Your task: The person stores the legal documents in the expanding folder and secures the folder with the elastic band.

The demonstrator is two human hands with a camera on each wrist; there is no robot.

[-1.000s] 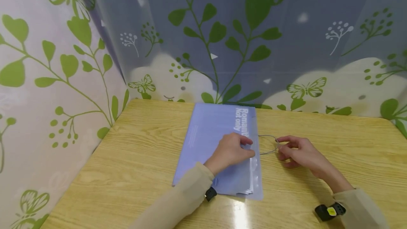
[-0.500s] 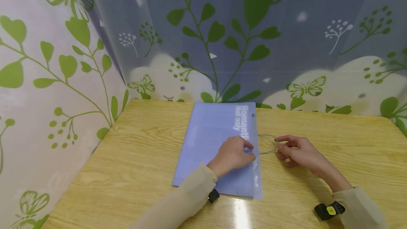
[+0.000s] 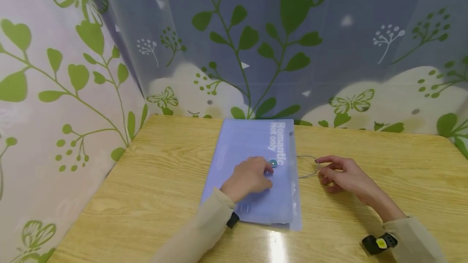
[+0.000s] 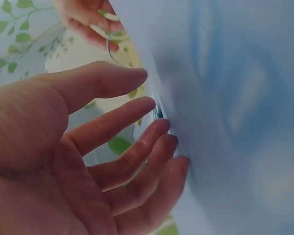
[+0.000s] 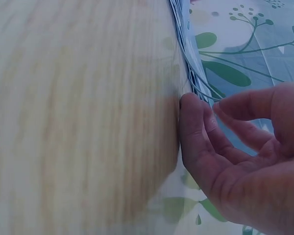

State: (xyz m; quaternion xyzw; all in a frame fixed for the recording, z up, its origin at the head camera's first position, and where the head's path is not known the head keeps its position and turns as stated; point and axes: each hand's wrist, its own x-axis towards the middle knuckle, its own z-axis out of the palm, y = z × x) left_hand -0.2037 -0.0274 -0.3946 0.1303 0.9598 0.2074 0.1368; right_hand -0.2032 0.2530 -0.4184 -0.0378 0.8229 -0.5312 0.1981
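A blue-violet file folder (image 3: 228,149) with white lettering lies flat on the table. A teal button (image 3: 273,163) shows on its cover near the right side. My left hand (image 3: 250,177) rests on the cover just left of that button, fingers relaxed; in the left wrist view its fingertips (image 4: 179,164) touch the folder and hold nothing. From the folder's right edge a thin grey elastic cord (image 3: 307,156) stretches out as a loop. At the loop's end my right hand (image 3: 343,175) pinches the cord between thumb and finger, its lower fingers close to the tabletop.
The wooden table (image 3: 157,173) extends to both sides of the folder. Its back edge meets a hanging cloth (image 3: 329,52) printed with leaves and butterflies, and a similar cloth (image 3: 66,113) hangs on the left. Each wrist wears a dark strap.
My left hand has moved left from the folder's right edge, uncovering the teal button. The folder's flap now lies over the papers at its edge. My right hand keeps its pinch on the cord.
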